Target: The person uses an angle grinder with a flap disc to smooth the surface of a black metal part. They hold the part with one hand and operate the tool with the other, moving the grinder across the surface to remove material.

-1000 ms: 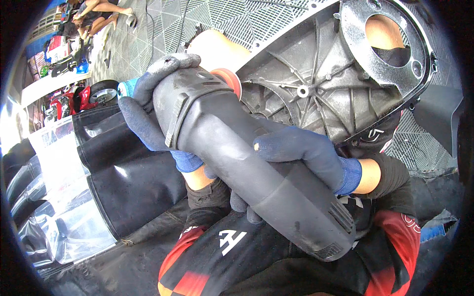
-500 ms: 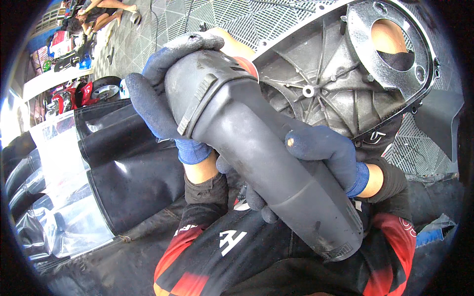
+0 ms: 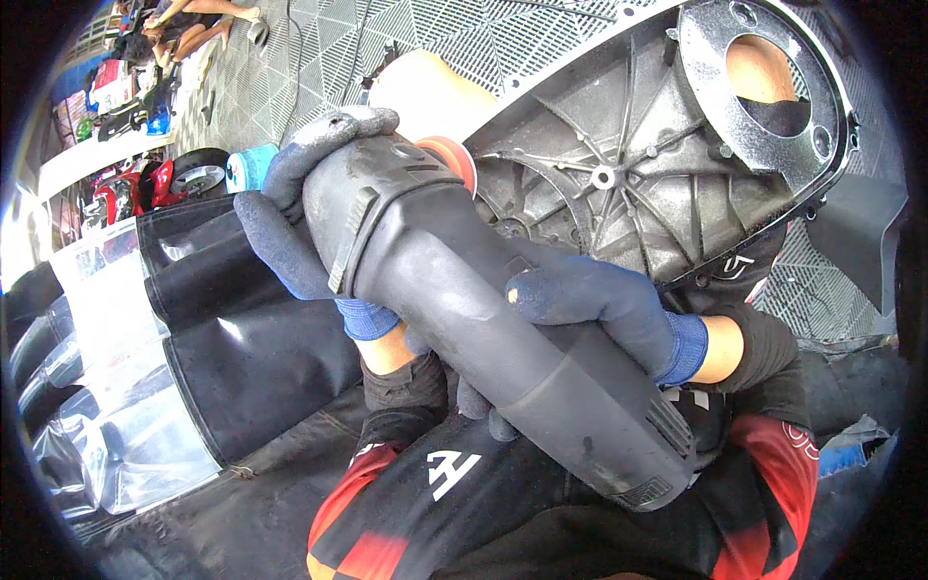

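Observation:
A long black plastic housing (image 3: pixel 464 300), tubular and bent near its top, lies slantwise across my lap in both hands. It has a ribbed collar at the wide upper end and slots near the lower one; its exact kind I cannot make out. My left hand (image 3: pixel 300 213), in a blue-grey glove, wraps round the wide end. Round the middle closes my gloved right hand (image 3: pixel 590 300), thumb on top, some fingertips showing beneath. Just behind the collar shows an orange ring (image 3: pixel 452 162), mostly hidden. Beyond the right hand rests a ribbed cast-metal cover (image 3: pixel 667 217) with a large round hole.
To the left lies a black tool roll (image 3: pixel 261 358) with clear plastic pockets (image 3: pixel 145 425). A teal round object (image 3: pixel 251 167) is beside my left hand. Farther off are a red motorcycle (image 3: pixel 135 193), grey floor tiles (image 3: pixel 319 48) and another person's legs (image 3: pixel 198 29).
Both hands and the black housing have shifted left and slightly down. More of the orange ring and the teal object now shows. My grips look the same, and the metal cover has barely moved.

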{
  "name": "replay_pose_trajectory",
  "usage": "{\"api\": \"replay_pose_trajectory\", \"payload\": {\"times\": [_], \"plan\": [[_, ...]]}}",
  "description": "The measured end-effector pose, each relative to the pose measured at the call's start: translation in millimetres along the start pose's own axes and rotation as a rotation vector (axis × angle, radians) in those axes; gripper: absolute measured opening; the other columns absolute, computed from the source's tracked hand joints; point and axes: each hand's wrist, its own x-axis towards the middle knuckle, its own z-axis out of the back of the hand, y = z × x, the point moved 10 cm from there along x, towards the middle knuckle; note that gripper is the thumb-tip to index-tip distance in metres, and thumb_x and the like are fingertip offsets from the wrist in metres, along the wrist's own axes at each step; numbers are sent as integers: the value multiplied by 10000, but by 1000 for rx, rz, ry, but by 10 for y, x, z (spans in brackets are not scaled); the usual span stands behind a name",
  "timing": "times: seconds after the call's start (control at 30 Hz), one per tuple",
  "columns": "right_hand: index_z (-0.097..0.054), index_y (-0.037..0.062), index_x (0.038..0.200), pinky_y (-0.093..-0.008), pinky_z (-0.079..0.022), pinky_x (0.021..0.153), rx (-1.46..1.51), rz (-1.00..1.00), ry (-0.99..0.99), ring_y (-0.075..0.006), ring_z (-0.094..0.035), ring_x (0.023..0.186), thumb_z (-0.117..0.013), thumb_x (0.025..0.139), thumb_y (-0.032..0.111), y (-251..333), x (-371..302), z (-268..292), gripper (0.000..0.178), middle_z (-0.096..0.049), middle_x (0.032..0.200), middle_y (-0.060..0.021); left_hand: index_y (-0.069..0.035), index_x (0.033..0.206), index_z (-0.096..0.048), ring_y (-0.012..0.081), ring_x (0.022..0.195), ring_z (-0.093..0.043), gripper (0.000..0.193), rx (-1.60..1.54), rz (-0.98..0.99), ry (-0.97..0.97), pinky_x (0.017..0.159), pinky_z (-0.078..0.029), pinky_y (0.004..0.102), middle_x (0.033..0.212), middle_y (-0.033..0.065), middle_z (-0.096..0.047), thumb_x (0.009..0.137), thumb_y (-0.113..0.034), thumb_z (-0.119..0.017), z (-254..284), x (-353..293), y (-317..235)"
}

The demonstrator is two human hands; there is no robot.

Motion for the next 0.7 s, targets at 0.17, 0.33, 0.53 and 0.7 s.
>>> {"api": "replay_pose_trajectory", "payload": {"times": [0.17,0.33,0.53,0.7], "plan": [[-338,-77,1420,-462,-604,755,22,-81,-44,-406,-702,836,-554,916,310,21,-119,-7,672,-632,1047,-345,103,991,-656,380,877,-682,810,37,2,74,864,-535,468,929,289,-692,1022,-521,-140,-111,43,17],[-336,-122,1405,-445,-595,750,24,-16,55,-411,-698,838,-553,905,342,87,-159,-43,715,-628,1053,-356,109,1011,-648,383,900,-686,821,110,-21,170,879,-546,470,964,290,-688,1031,-544,-151,-273,110,39],[-365,-142,1374,-426,-587,719,-54,75,18,-403,-695,797,-544,907,383,143,-274,-19,725,-630,1032,-358,98,954,-661,411,777,-674,764,42,-4,93,756,-572,504,876,293,-675,1003,-511,-201,-466,158,85],[-379,-133,1364,-431,-586,727,-83,71,-49,-410,-696,801,-537,917,386,143,-274,19,703,-631,1035,-360,93,976,-656,407,821,-672,761,109,15,74,803,-557,494,900,283,-677,1005,-517,-202,-371,152,107]]}}
